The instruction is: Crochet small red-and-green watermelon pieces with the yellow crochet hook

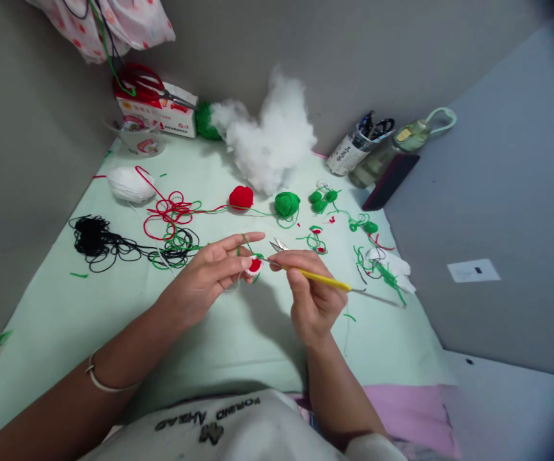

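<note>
Between the fingertips of my left hand (214, 269) is a small red and white crochet piece (254, 265) with green yarn along its upper edge. The index finger of that hand is stretched out, and green yarn runs by it. My right hand (313, 291) grips a crochet hook with a yellow handle (325, 279). Its metal tip meets the crochet piece at the green stitches; the exact stitch is too small to make out. Just behind my right fingers, the blades of small scissors (279, 245) show on the table, the rest hidden by the hand.
Red (241, 198) and green yarn balls (287, 205) lie behind my hands, before white stuffing (274, 131). Tangled black yarn (92, 235) and a white ball (130, 184) are left. Small green crocheted balls (319, 203), yarn scraps (392, 278), a pen cup (354, 150) and bottle (377, 160) stand right.
</note>
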A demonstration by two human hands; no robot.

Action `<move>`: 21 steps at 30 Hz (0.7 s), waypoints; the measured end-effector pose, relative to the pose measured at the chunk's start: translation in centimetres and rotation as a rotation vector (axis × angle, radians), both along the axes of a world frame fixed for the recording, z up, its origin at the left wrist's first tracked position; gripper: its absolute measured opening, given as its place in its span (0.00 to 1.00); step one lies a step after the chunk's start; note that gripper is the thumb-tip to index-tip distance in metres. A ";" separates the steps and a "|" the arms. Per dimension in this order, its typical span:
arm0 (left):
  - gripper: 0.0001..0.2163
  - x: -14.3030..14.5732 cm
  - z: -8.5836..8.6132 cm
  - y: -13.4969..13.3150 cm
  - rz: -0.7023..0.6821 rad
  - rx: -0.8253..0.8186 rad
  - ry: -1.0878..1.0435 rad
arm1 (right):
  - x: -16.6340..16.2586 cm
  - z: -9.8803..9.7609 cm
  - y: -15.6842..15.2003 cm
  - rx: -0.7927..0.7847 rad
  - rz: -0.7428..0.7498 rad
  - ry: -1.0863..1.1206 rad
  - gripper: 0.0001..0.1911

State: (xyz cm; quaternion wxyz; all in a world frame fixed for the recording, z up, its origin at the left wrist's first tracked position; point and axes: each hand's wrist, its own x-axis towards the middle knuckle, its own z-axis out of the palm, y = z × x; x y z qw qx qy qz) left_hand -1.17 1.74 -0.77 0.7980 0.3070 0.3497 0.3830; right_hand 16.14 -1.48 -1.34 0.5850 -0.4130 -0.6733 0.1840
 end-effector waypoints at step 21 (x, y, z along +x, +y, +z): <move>0.15 1.6 -0.7 -0.7 0.086 -0.052 -0.088 | -0.5 -0.8 0.1 0.024 -0.078 -0.142 0.13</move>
